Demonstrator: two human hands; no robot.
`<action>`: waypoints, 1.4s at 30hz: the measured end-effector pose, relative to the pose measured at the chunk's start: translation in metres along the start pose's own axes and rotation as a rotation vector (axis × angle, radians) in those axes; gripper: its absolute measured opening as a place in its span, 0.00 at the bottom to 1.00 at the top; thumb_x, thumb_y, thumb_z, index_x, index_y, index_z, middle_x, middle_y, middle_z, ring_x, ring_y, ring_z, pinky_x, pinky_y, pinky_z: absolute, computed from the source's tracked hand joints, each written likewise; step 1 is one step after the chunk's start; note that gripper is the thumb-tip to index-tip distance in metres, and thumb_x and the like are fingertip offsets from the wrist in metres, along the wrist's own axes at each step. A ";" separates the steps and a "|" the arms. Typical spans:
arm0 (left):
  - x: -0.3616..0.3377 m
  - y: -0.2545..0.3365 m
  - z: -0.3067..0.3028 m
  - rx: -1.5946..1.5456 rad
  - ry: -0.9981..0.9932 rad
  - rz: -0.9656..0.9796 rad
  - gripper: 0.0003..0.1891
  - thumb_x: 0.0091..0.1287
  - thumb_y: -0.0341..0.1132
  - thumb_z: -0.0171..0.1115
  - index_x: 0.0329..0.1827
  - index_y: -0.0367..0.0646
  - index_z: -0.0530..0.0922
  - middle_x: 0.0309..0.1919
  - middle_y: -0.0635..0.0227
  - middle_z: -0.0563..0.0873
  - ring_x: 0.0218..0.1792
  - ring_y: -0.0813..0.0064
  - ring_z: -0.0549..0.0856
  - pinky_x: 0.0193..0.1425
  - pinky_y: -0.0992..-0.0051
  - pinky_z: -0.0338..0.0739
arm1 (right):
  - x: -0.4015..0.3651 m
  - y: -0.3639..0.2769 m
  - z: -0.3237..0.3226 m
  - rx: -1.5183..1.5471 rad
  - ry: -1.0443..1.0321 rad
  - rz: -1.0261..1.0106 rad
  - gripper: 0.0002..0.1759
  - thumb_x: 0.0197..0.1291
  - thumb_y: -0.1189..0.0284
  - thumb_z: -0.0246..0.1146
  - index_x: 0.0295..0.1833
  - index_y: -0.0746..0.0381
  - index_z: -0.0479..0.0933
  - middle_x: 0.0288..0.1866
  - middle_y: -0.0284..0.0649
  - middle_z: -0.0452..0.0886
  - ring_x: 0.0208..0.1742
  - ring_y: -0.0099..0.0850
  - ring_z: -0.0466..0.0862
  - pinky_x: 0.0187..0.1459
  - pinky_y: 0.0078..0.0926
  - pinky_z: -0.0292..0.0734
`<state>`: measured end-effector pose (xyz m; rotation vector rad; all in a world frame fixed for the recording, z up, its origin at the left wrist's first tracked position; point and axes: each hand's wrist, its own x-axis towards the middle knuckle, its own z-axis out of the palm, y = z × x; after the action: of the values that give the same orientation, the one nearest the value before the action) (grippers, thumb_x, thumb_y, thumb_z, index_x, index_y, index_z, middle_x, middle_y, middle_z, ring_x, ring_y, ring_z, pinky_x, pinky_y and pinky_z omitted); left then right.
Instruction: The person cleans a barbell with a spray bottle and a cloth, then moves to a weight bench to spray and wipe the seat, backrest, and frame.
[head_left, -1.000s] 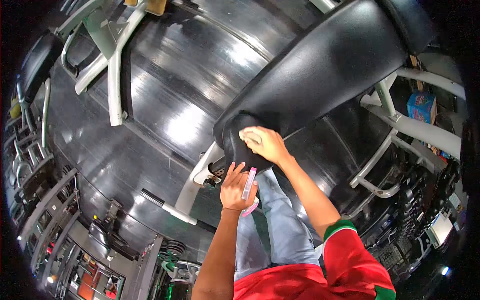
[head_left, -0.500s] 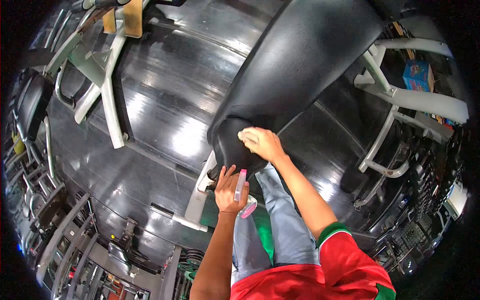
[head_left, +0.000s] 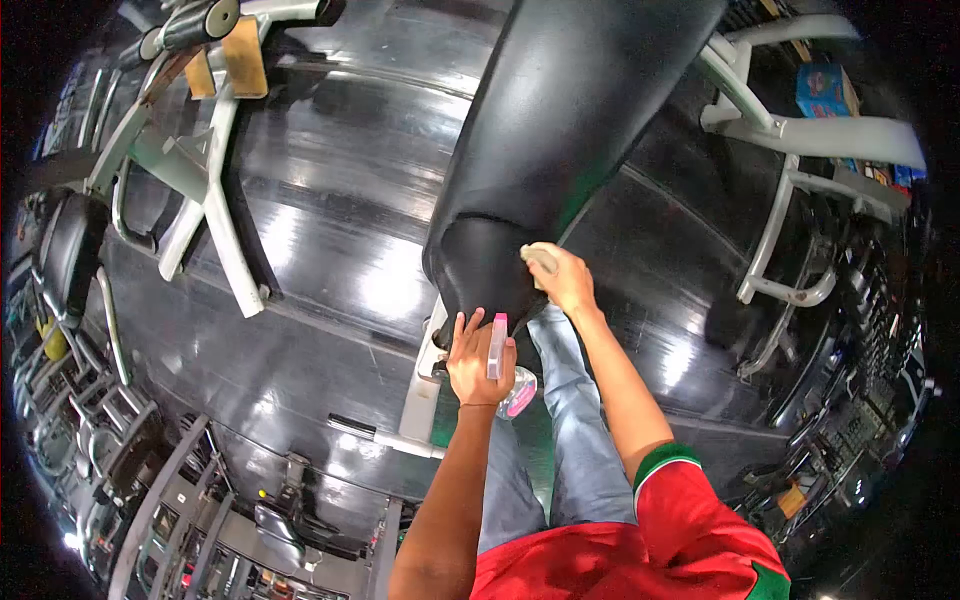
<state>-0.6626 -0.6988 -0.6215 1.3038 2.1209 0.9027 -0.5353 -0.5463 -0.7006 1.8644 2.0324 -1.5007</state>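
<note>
A black padded bench (head_left: 560,120) stretches away in front of me, with a smaller black seat pad (head_left: 485,262) at its near end. My right hand (head_left: 570,284) pinches a pale beige wiping cloth (head_left: 540,258) against the right edge of that pad. At the pad's near end, my left hand (head_left: 472,370) holds a clear spray bottle (head_left: 519,395) with a pink-tipped nozzle, gripped around its neck. Some left fingers stretch forward onto the black padding. Part of the bottle is hidden behind the hand.
The bench's pale metal frame (head_left: 420,405) reaches the floor left of my legs. Another machine frame (head_left: 222,235) stands at left, and one more (head_left: 775,225) at right with a blue box (head_left: 822,90) beyond it. Dark, shiny flooring (head_left: 340,200) lies between them.
My right hand has slid the cloth rightward over the seat pad to its right edge. My left hand keeps its hold on the spray bottle. The camera view has shifted slightly.
</note>
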 end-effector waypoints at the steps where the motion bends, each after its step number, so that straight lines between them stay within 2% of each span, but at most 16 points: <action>1: 0.000 -0.001 0.001 -0.011 0.004 -0.002 0.14 0.66 0.37 0.60 0.46 0.35 0.84 0.41 0.54 0.88 0.59 0.47 0.84 0.74 0.46 0.67 | -0.009 -0.014 -0.002 0.069 -0.042 -0.011 0.18 0.63 0.58 0.66 0.56 0.50 0.83 0.49 0.42 0.88 0.50 0.45 0.87 0.51 0.40 0.81; 3: 0.000 -0.001 0.002 -0.031 0.001 0.009 0.14 0.66 0.37 0.59 0.45 0.35 0.85 0.40 0.54 0.88 0.58 0.44 0.84 0.73 0.44 0.67 | -0.041 -0.035 -0.009 0.123 -0.076 -0.035 0.17 0.63 0.63 0.67 0.57 0.50 0.83 0.47 0.42 0.87 0.48 0.44 0.88 0.50 0.37 0.82; 6: 0.002 0.000 0.000 -0.037 0.009 0.021 0.12 0.66 0.37 0.59 0.42 0.37 0.85 0.38 0.53 0.88 0.58 0.45 0.84 0.73 0.44 0.67 | -0.066 -0.007 0.009 0.137 0.085 -0.227 0.18 0.64 0.61 0.66 0.58 0.50 0.82 0.46 0.42 0.86 0.49 0.46 0.87 0.50 0.39 0.81; 10: 0.003 0.000 0.001 -0.063 0.049 0.033 0.12 0.68 0.38 0.58 0.40 0.38 0.85 0.38 0.55 0.88 0.56 0.45 0.85 0.73 0.45 0.68 | -0.067 0.013 0.012 0.045 0.217 -0.113 0.18 0.64 0.61 0.66 0.59 0.51 0.81 0.50 0.41 0.84 0.53 0.47 0.85 0.52 0.41 0.80; 14: 0.002 -0.002 0.000 -0.046 -0.002 0.054 0.12 0.69 0.38 0.59 0.39 0.37 0.84 0.38 0.52 0.88 0.57 0.43 0.84 0.72 0.43 0.68 | -0.037 0.031 0.025 0.072 0.289 0.079 0.20 0.69 0.57 0.61 0.62 0.54 0.77 0.55 0.50 0.83 0.55 0.54 0.83 0.55 0.47 0.78; 17: 0.002 -0.004 0.001 -0.011 0.000 0.057 0.13 0.69 0.38 0.58 0.40 0.37 0.86 0.39 0.55 0.89 0.57 0.45 0.85 0.73 0.45 0.68 | -0.042 0.026 0.041 0.077 0.369 0.135 0.21 0.71 0.57 0.59 0.64 0.54 0.73 0.55 0.51 0.83 0.56 0.56 0.82 0.55 0.49 0.78; 21: 0.002 -0.004 0.001 -0.004 -0.026 0.023 0.15 0.68 0.40 0.58 0.39 0.37 0.87 0.40 0.54 0.89 0.58 0.45 0.85 0.74 0.47 0.67 | -0.087 0.010 0.063 0.313 0.408 -0.055 0.22 0.72 0.64 0.59 0.66 0.60 0.68 0.59 0.57 0.78 0.61 0.58 0.79 0.59 0.49 0.75; 24: 0.002 -0.003 -0.001 0.024 -0.057 0.052 0.14 0.67 0.39 0.58 0.39 0.37 0.86 0.40 0.53 0.89 0.58 0.45 0.84 0.74 0.46 0.67 | -0.116 0.008 0.078 0.455 0.323 -0.041 0.25 0.73 0.64 0.57 0.69 0.65 0.62 0.66 0.57 0.74 0.69 0.56 0.74 0.66 0.45 0.71; 27: 0.004 -0.003 -0.002 0.060 -0.088 0.077 0.12 0.66 0.37 0.58 0.40 0.37 0.85 0.40 0.54 0.89 0.59 0.45 0.84 0.74 0.45 0.67 | -0.109 0.019 0.073 0.453 0.264 -0.023 0.24 0.74 0.65 0.55 0.70 0.64 0.62 0.66 0.58 0.74 0.68 0.56 0.74 0.66 0.45 0.71; 29: 0.004 -0.002 -0.003 0.020 -0.077 0.060 0.12 0.66 0.37 0.58 0.39 0.37 0.86 0.39 0.54 0.89 0.59 0.45 0.84 0.74 0.45 0.67 | -0.096 0.027 0.076 0.409 0.373 0.002 0.25 0.76 0.61 0.53 0.70 0.62 0.61 0.66 0.59 0.73 0.66 0.59 0.76 0.64 0.46 0.72; 32: 0.004 -0.004 -0.002 0.016 -0.065 0.029 0.17 0.68 0.41 0.56 0.40 0.36 0.87 0.38 0.57 0.90 0.59 0.49 0.84 0.75 0.48 0.66 | -0.065 0.059 0.094 0.509 0.458 0.156 0.27 0.77 0.56 0.51 0.70 0.62 0.61 0.65 0.58 0.74 0.65 0.56 0.77 0.65 0.45 0.71; 34: 0.003 -0.003 -0.003 0.003 -0.068 0.038 0.17 0.69 0.41 0.56 0.39 0.35 0.87 0.38 0.57 0.90 0.59 0.49 0.84 0.75 0.48 0.66 | -0.050 0.078 0.103 0.857 0.391 0.331 0.30 0.77 0.50 0.50 0.71 0.61 0.59 0.65 0.57 0.74 0.67 0.52 0.76 0.66 0.43 0.68; 38: 0.006 -0.003 -0.011 -0.096 -0.097 0.075 0.16 0.67 0.38 0.57 0.44 0.34 0.86 0.38 0.54 0.90 0.57 0.47 0.85 0.75 0.47 0.66 | -0.062 0.063 0.114 0.787 0.497 0.356 0.35 0.75 0.44 0.51 0.72 0.59 0.55 0.59 0.56 0.78 0.62 0.50 0.79 0.64 0.43 0.69; 39: 0.007 -0.003 -0.012 -0.142 -0.105 0.082 0.14 0.65 0.34 0.59 0.45 0.34 0.85 0.39 0.52 0.89 0.56 0.45 0.85 0.73 0.45 0.67 | -0.070 0.051 0.106 0.785 0.467 0.401 0.34 0.75 0.46 0.51 0.70 0.61 0.54 0.55 0.55 0.79 0.57 0.51 0.81 0.62 0.45 0.70; 40: 0.007 -0.004 -0.017 -0.185 -0.149 0.068 0.16 0.66 0.35 0.57 0.49 0.32 0.84 0.39 0.54 0.90 0.56 0.47 0.85 0.76 0.45 0.64 | -0.076 0.041 0.099 0.862 0.436 0.412 0.32 0.75 0.48 0.54 0.69 0.60 0.55 0.57 0.53 0.77 0.58 0.45 0.79 0.63 0.40 0.70; 42: 0.005 -0.012 -0.029 -0.410 -0.238 -0.054 0.18 0.68 0.36 0.55 0.51 0.30 0.84 0.37 0.58 0.90 0.50 0.57 0.87 0.78 0.49 0.60 | -0.088 0.025 0.098 0.906 0.385 0.398 0.30 0.75 0.51 0.56 0.67 0.60 0.56 0.57 0.51 0.76 0.59 0.38 0.78 0.64 0.37 0.70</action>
<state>-0.6915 -0.7064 -0.6120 1.0770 1.6721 1.0354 -0.5455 -0.6787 -0.7193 2.8024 0.9281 -2.2588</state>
